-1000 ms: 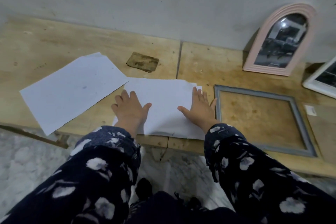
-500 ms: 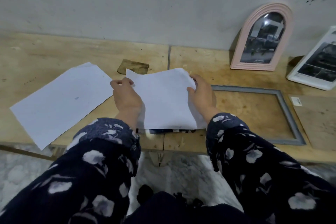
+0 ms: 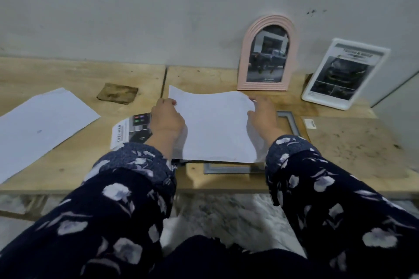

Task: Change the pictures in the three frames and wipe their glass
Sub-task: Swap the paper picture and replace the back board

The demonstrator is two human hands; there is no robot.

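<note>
1. My left hand (image 3: 166,120) has its fingers curled over the left edge of a white sheet (image 3: 215,127), thumb side toward me, pinching that edge near its far corner.
2. My right hand (image 3: 263,118) grips the sheet's right edge, with the fingers behind the paper and the thumb on the near face.
3. The sheet is lifted off the wooden table (image 3: 68,161), blank side up toward me. Its far edge rises higher than the near edge, and it bows slightly between my hands. Its long axis runs from near to far.
4. It hangs over the grey frame (image 3: 229,169), which lies flat on the table. Only the frame's near rail and far right corner show past the paper.
5. A printed picture (image 3: 131,130) lies flat just left of my left wrist, partly under it.
6. The pink arched frame (image 3: 267,54) and the white frame (image 3: 344,75) lean against the wall beyond the sheet, both holding dark car pictures.
7. A second white sheet (image 3: 40,127) lies flat well to the left, and a brown cloth (image 3: 117,93) lies beyond it.
</note>
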